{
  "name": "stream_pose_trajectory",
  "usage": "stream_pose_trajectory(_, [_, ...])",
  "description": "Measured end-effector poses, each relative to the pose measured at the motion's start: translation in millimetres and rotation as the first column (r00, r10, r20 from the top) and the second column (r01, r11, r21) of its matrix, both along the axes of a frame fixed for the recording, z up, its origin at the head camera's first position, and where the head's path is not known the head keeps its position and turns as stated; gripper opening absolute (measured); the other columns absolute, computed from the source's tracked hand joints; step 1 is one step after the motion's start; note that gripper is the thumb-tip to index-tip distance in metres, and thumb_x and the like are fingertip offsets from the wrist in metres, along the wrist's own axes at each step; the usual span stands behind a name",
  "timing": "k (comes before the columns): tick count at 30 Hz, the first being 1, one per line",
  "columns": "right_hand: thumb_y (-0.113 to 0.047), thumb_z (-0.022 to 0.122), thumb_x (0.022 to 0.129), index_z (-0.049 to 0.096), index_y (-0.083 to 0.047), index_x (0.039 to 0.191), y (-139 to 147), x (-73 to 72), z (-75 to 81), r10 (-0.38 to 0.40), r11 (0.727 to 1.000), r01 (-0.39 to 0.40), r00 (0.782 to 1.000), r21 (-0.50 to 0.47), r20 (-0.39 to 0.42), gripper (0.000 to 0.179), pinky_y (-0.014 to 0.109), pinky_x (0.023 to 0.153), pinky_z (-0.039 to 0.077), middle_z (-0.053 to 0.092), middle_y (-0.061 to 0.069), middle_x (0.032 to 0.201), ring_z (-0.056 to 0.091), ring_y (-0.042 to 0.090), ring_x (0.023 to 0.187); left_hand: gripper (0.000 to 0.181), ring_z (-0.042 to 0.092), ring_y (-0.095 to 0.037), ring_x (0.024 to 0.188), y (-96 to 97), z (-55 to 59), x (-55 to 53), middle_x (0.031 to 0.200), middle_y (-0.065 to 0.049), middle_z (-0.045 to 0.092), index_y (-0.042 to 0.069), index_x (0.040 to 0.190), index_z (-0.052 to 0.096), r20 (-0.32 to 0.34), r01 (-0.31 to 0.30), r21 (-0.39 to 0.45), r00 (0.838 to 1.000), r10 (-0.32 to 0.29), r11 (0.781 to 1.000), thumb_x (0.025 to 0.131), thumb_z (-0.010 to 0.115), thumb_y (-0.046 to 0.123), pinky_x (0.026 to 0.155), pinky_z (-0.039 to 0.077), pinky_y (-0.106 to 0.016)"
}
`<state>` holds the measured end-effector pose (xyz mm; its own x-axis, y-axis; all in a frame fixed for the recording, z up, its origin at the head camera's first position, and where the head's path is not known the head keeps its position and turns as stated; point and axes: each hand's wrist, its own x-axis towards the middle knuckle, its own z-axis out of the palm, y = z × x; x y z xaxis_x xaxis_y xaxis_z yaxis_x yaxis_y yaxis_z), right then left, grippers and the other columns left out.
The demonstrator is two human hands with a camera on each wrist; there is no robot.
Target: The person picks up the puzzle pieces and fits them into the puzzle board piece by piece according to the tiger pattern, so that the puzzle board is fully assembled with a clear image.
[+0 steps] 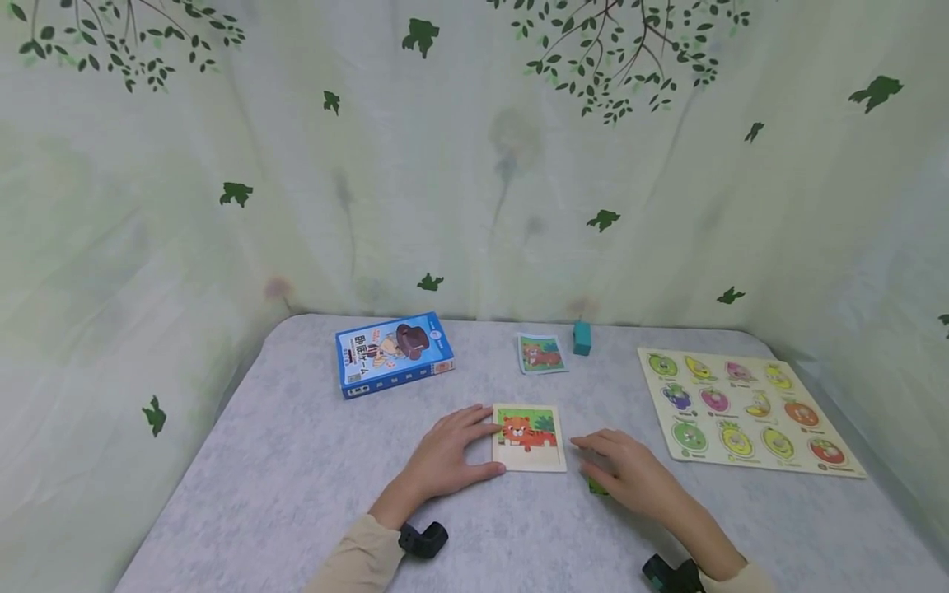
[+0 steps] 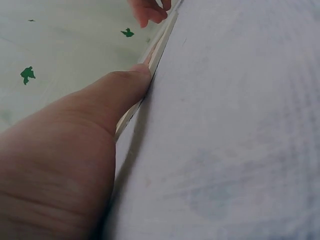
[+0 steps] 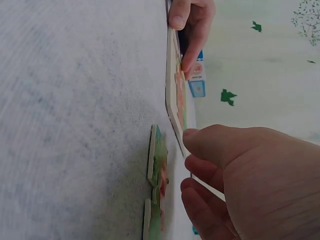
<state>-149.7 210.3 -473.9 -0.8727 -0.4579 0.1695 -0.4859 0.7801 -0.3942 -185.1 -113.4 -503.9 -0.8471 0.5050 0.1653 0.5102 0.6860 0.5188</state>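
A small square tiger puzzle board (image 1: 529, 459) lies flat on the table. Tiger picture pieces fill its upper part, while the lower strip shows pale wood. Along the board's left side rests my left hand (image 1: 448, 453), its thumb at the lower corner and fingertips on the picture. My right hand (image 1: 630, 469) hovers just right of the board, fingers slightly bent with nothing between thumb and fingertips. Loose puzzle pieces (image 3: 158, 162) in green and red lie on the table beside that hand. In the head view the hand mostly hides them, leaving a green bit (image 1: 597, 487) visible.
Behind the board are a blue game box (image 1: 393, 354), a small stack of picture cards (image 1: 542, 354) and a teal block (image 1: 582, 338). To the right lies a large fruit puzzle board (image 1: 749, 412). A leaf-printed curtain (image 1: 474, 165) borders the table's back and sides.
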Motion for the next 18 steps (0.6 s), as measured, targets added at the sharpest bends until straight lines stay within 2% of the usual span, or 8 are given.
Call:
stream_pose_trajectory(7, [-0.022, 0.079, 0.092, 0.073, -0.017, 0.127, 4, 6.2, 2.3, -0.026, 1.0, 0.026, 1.0, 0.001, 0.013, 0.036, 0.029, 0.08, 0.057, 0.072, -0.008, 0.114, 0.063, 0.006, 0.097, 0.067, 0.038, -0.027, 0.151, -0.9, 1.5, 1.3, 0.16, -0.001, 0.047, 0.022, 0.142, 0.064, 0.037, -0.009, 0.012, 0.999, 0.009, 1.0, 0.088, 0.074, 0.06, 0.121, 0.033, -0.057])
stream_pose_trajectory(13, [-0.024, 0.079, 0.092, 0.072, -0.02, 0.128, 7, 8.2, 1.2, -0.049, 0.999, 0.048, 0.998, 0.007, 0.047, 0.037, 0.029, 0.084, 0.058, 0.071, -0.01, 0.118, 0.064, 0.007, 0.103, 0.068, 0.038, -0.027, 0.151, -3.2, 3.0, 0.4, 0.159, 0.0, 0.049, 0.021, 0.142, 0.064, 0.064, -0.009, 0.054, 0.998, 0.005, 0.999, 0.086, 0.077, 0.059, 0.121, 0.034, -0.058])
stream_pose_trajectory(18, [-0.025, 0.077, 0.094, 0.072, -0.019, 0.13, 11, 10.8, 1.1, -0.034, 0.999, 0.036, 0.996, -0.019, 0.087, 0.037, 0.026, 0.081, 0.058, 0.07, -0.008, 0.12, 0.065, 0.011, 0.105, 0.068, 0.039, -0.027, 0.151, -3.4, 1.5, 1.4, 0.158, 0.001, 0.049, 0.021, 0.141, 0.064, 0.075, -0.009, 0.07, 0.997, 0.004, 0.997, 0.086, 0.077, 0.059, 0.12, 0.035, -0.057])
